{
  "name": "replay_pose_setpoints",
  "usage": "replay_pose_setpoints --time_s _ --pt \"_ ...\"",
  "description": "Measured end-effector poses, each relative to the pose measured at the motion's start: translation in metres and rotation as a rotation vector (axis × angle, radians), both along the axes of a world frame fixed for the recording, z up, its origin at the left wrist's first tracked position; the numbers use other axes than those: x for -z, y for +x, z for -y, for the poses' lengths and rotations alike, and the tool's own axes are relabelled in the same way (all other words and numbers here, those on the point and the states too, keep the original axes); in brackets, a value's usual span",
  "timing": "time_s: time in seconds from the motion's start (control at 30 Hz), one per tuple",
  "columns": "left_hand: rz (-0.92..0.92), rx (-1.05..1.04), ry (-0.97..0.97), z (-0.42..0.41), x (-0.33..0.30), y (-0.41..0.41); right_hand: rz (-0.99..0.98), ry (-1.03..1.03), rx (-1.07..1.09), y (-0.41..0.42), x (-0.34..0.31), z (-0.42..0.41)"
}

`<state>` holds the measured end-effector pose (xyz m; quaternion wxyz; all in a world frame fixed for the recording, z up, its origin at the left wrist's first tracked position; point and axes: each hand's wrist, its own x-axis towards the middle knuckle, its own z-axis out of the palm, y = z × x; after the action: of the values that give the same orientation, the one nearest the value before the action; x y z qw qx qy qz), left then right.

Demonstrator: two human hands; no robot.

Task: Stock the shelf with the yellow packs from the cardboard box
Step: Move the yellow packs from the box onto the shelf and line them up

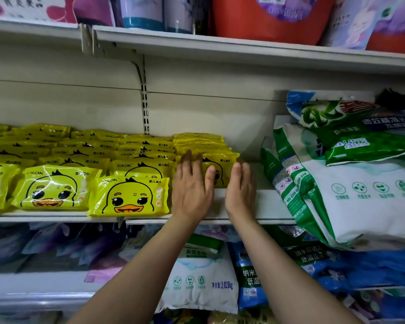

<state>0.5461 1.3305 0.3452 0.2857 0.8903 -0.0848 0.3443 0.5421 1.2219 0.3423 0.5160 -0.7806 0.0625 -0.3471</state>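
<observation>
Several yellow packs with a duck face fill the left and middle of the white shelf (262,204) in rows, the frontmost one (129,197) at the shelf's lip. At the right end of the rows stands a stack of yellow packs (220,160). My left hand (192,188) lies flat with straight fingers against the front of that stack. My right hand (240,185) stands edge-on with straight fingers against the stack's right side. Neither hand grips anything. The cardboard box is out of view.
Large green and white detergent bags (351,183) lean on the shelf's right end, close to my right hand. A bare strip of shelf lies between them and the stack. More bags (199,277) fill the shelf below; buckets (267,17) stand on the one above.
</observation>
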Motion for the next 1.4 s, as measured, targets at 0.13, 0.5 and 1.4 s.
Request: replay_pose_setpoints --time_s 0.13,0.5,1.4 --pt "-0.074 -0.041 0.016 0.006 -0.001 0.007 -0.053 0.165 -0.029 0.017 -0.006 0.001" --pt "-0.166 -0.039 -0.085 0.002 0.001 0.008 -0.182 0.21 -0.159 0.038 -0.008 0.009" --pt "-0.187 -0.021 -0.088 0.002 0.005 0.009 -0.197 0.144 -0.201 0.042 -0.008 0.008"
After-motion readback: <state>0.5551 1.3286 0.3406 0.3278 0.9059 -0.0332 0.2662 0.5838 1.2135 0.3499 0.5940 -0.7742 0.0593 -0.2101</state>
